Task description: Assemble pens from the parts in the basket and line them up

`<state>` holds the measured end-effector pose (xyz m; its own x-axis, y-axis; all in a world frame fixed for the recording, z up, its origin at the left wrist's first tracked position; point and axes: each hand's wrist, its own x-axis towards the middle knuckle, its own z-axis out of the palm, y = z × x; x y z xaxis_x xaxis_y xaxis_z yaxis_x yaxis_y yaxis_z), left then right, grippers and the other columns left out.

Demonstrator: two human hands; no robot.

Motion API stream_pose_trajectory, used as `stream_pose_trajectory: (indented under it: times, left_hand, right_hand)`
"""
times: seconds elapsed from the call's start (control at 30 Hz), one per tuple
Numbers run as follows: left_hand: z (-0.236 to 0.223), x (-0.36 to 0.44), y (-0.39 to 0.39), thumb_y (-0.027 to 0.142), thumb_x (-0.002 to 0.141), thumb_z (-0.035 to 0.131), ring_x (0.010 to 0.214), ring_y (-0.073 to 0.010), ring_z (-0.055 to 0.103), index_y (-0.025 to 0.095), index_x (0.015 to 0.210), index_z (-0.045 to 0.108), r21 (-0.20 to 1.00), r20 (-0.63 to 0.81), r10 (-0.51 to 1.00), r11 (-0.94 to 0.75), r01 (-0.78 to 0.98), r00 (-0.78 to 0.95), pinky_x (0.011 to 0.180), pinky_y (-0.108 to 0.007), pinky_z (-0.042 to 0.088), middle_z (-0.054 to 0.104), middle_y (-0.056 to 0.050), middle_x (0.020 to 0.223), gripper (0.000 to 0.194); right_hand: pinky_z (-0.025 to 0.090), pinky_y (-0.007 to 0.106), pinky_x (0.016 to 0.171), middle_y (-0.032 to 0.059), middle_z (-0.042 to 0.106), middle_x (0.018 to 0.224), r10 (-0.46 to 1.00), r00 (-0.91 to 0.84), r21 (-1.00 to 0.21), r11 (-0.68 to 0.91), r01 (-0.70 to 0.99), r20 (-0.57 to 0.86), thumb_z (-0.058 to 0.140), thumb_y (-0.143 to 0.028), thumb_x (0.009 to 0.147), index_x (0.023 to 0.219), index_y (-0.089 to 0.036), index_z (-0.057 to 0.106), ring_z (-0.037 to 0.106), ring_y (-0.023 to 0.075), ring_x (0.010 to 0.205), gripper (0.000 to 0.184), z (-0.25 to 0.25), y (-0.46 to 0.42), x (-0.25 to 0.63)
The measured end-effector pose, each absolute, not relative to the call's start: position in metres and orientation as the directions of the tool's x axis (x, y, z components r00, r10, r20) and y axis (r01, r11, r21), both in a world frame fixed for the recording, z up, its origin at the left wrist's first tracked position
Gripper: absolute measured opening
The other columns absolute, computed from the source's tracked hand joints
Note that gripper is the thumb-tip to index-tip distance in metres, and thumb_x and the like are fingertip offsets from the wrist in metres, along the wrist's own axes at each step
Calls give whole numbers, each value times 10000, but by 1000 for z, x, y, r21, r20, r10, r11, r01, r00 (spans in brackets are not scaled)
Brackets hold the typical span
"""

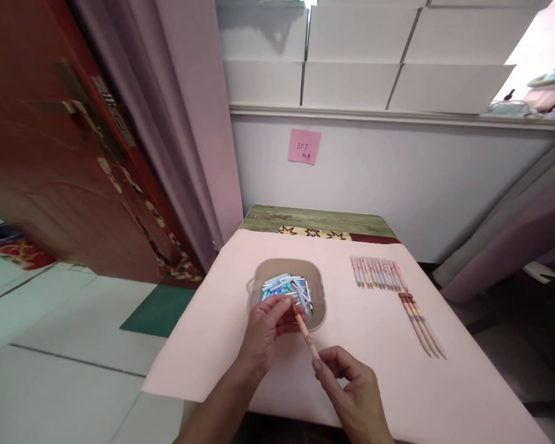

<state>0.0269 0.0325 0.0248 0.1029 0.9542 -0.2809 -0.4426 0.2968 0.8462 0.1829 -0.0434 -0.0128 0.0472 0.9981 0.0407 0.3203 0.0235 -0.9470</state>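
Both hands meet over the front of the table on one slim pen (307, 336), orange-beige with a reddish pattern, held at a slant. My left hand (266, 327) pinches its upper end, in front of the tub. Its lower end is between the thumb and fingers of my right hand (350, 382), which hides that tip. Just behind my left hand stands a grey-beige plastic tub (281, 266), holding many short blue, white and lilac sticks (284, 285). My left fingers overlap the tub's near side in view; whether they touch it, I cannot tell.
On the right of the pink-covered table (203, 333) lies a row of several patterned pens (374, 273). Nearer, three pens with brown ends (420, 325) lie side by side. A pink note (304, 147) is stuck on the wall behind. A brown door (74, 154) stands left.
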Motion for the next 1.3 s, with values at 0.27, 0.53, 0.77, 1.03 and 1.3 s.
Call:
stream_pose_trajectory:
  times: [0.27,0.53,0.77,1.03,1.3]
  left_hand:
    - [27,25,29,382,737,692,702,-210,675,139,836,629,886,-248,962,272,-375,112,593,-322,562,721,-87,771,271]
    - [31,28,25,380,715,709,668,-194,654,148,800,632,872,-253,961,278,-403,115,562,-317,557,714,-79,764,259]
    - [30,28,24,391,710,706,695,-197,661,153,792,663,901,-232,965,260,-347,120,614,-319,555,713,-64,753,256]
    - [28,31,24,387,712,703,697,-193,658,153,766,646,905,-240,965,262,-335,105,606,-302,546,712,-68,764,247]
    - [30,33,24,387,685,722,663,-192,655,147,744,658,910,-244,966,260,-324,91,595,-314,558,709,-67,741,255]
  right_hand:
    - [484,219,599,23,673,661,996,66,-945,40,324,65,662,-435,782,813,-179,701,598,160,617,261,-11,-47,178]
    - [482,210,598,13,679,660,991,78,-942,75,328,107,642,-432,801,761,-193,692,611,154,620,247,-8,-50,175]
    - [501,223,622,28,697,691,992,101,-936,35,349,75,637,-422,808,826,-190,678,641,168,635,236,-16,-52,178]
    - [491,208,586,29,698,684,990,115,-944,45,327,87,627,-438,812,789,-188,691,632,159,617,259,-14,-52,179]
    - [498,204,579,38,694,687,994,78,-958,52,282,77,614,-426,828,799,-177,702,626,157,617,265,-21,-50,181]
